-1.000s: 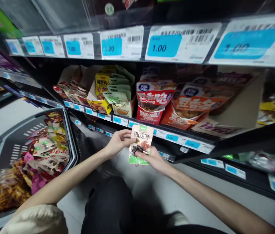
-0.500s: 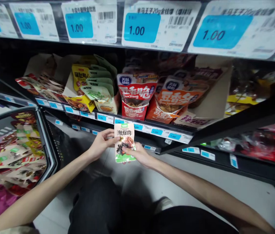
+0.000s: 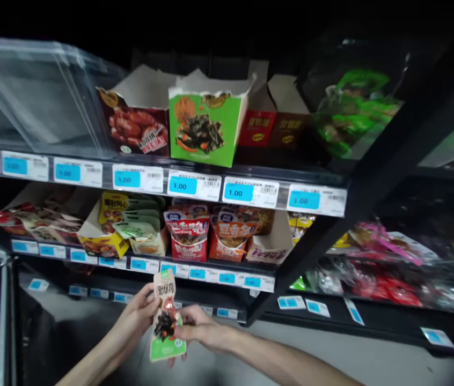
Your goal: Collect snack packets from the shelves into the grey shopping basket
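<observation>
A snack packet, cream above and green along its bottom, is held in front of the lower shelf, its picture side facing me. On its left edge my left hand pinches the upper part between thumb and fingers. From the right, my right hand grips the lower part, thumb across the front and fingertips showing behind. The packet looks bent along its length. Above it on the upper shelf stands a green display box with a similar dark food picture; I cannot see into it.
On the lower shelf are red pouches, orange pouches and a yellow box. Beside the green box stands a dark red carton. A clear bin sits upper left. A basket with packets is at lower left.
My view has tilted up, bringing the upper shelf's boxes into sight. Both hands still hold the packet, which now appears lower, further left and more bent. Less of the basket shows.
</observation>
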{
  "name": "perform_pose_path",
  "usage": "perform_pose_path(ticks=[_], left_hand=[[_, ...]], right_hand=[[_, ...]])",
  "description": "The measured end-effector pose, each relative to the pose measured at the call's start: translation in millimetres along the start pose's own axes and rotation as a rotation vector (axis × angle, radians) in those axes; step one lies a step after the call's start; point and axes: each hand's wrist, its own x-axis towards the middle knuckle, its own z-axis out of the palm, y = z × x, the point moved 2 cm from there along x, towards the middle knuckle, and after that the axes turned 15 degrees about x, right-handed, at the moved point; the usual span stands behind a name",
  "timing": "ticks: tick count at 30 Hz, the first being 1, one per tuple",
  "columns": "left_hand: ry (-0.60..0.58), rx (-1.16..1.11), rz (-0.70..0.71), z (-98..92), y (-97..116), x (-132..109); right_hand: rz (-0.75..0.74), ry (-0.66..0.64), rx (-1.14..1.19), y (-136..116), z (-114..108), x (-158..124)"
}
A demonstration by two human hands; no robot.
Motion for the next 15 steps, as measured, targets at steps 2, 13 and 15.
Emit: perform_pose_path(ticks=[2, 13, 15], left_hand=[[-0.001, -0.015, 0.020, -0.9, -2.5, 2.6], [-0.069, 0.074, 0.149, 1.0, -4.1, 2.2], [-0.078, 0.109, 0.161, 2.3, -2.1, 0.1]], right_hand=[[-0.006, 0.008, 0.004, -1.4, 0.8, 0.2], [-0.112, 0.186, -0.147, -5.7, -9.5, 1.6], [-0.158, 0.211, -0.292, -17.2, -6.8, -5.1]])
